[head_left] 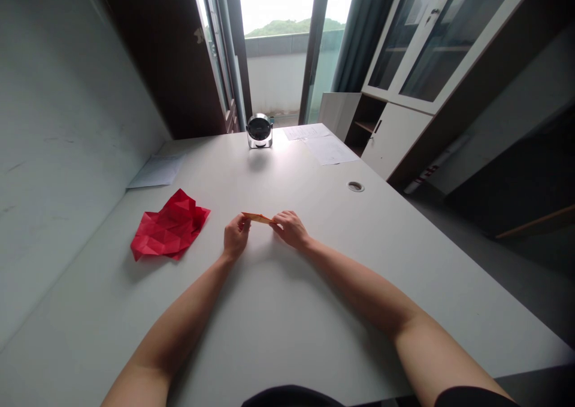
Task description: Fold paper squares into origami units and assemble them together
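- White desk (278, 323), across most of the view, with a slanted right edge and its left side against the wall (67, 155).
- Glass-fronted cabinet (398, 133), beyond the desk's far right edge, with a low door swung open.
- Left forearm (193, 299) and right forearm (350, 275), slanted inward over the near half of the desk, in the way of any view of the surface beneath.
- Red sheet (168, 230), creased all over, flat side down nowhere for certain, well left of the left hand (236, 238).
- White papers (332, 149) at the far right corner; pale sheet (157, 170) beside the wall, beyond the red sheet.
- Round black device (259, 128) on a silver stand, upright near the far edge, straight beyond both hands.
- Right hand (291, 230), knuckles up, fingers pinching one end of the orange folded paper (258, 217).
- Left hand, fingers pinching the opposite end.
- Orange folded paper, between the hands at mid-desk; long axis crosswise, left to right, with the right end slightly nearer.
- Ringed hole (356, 187) in the desk, right of the right hand.
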A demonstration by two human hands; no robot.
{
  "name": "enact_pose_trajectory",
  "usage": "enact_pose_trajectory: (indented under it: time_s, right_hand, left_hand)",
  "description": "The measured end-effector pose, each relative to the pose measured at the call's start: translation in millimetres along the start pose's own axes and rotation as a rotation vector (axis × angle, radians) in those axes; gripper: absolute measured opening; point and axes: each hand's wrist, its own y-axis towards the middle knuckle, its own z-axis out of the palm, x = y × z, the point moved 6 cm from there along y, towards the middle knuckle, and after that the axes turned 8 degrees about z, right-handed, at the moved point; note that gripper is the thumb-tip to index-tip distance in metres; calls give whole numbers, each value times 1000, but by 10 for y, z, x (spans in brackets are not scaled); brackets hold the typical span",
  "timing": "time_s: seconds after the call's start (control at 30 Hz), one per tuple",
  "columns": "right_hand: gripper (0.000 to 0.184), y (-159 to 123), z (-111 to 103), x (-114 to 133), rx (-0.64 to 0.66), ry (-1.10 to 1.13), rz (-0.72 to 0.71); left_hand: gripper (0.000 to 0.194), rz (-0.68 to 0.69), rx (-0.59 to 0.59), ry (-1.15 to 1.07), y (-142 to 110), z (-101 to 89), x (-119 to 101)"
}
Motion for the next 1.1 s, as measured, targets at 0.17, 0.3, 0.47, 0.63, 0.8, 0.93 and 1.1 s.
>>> enact_pose_trajectory:
  time_s: [0.17,0.3,0.47,0.63,0.8,0.93,1.1]
  right_hand:
    - [21,0,-17,16,5,24,-5]
    - [18,2,-45,-3,-31,72,24]
    - [14,-4,-78,-51,-90,142,84]
    - [16,2,-98,-75,-109,147,89]
    - [21,69,-275,-355,-183,73,178]
    - [21,79,-515,-929,-314,28,495]
    - [19,23,-706,-1427,-354,-105,742]
  left_hand:
    - [32,-10,-14,-70,2,6,17]
    - [31,-26,-40,-68,7,-6,47]
    - [29,-39,-73,-52,12,-40,91]
    - [26,-49,-95,-49,12,-46,116]
    - [26,-108,-120,-75,13,-44,145]
    - [23,-112,-82,-51,17,-24,132]
    - [22,-114,-59,-44,16,2,152]
